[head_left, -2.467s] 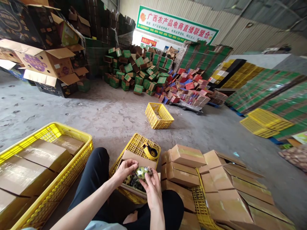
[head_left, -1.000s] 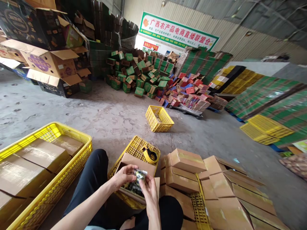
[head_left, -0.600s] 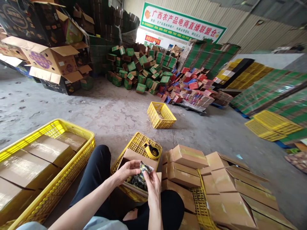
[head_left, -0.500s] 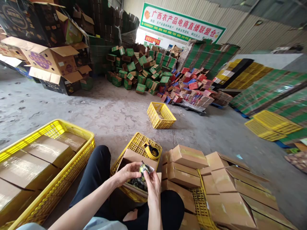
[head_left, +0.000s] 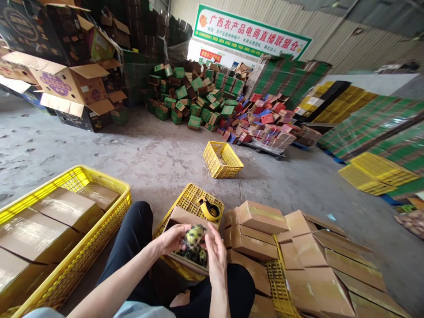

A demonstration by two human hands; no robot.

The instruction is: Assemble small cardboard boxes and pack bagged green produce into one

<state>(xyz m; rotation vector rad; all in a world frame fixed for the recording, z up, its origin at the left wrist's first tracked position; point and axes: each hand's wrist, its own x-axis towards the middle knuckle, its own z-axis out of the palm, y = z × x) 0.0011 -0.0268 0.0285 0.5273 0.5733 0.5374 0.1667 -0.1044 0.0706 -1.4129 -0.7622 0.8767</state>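
My left hand (head_left: 174, 240) has its fingers closed on a round yellow-green fruit (head_left: 194, 236) in clear wrapping with black patches. To the right of it, my right hand (head_left: 216, 249) is open, its fingers stretched out along the wrapping; whether they touch it I cannot tell. Both hands are over an open cardboard box (head_left: 187, 215) between my legs. More dark, wrapped pieces (head_left: 194, 255) lie inside, partly hidden by the hands. Under the box is a yellow plastic crate (head_left: 192, 194), and a yellow-and-black tape dispenser (head_left: 209, 209) rests on its far part.
At my left stands a large yellow crate (head_left: 127, 194) with taped cartons (head_left: 66, 210). Stacked brown cartons (head_left: 261, 216) fill the right side. A smaller yellow crate (head_left: 222, 170) stands ahead on the floor. Heaped green boxes (head_left: 195, 121) and red boxes (head_left: 266, 117) lie farther back.
The fruit has come into fuller view in my left hand, its green side showing. My right hand's fingers have opened and moved slightly right of it.
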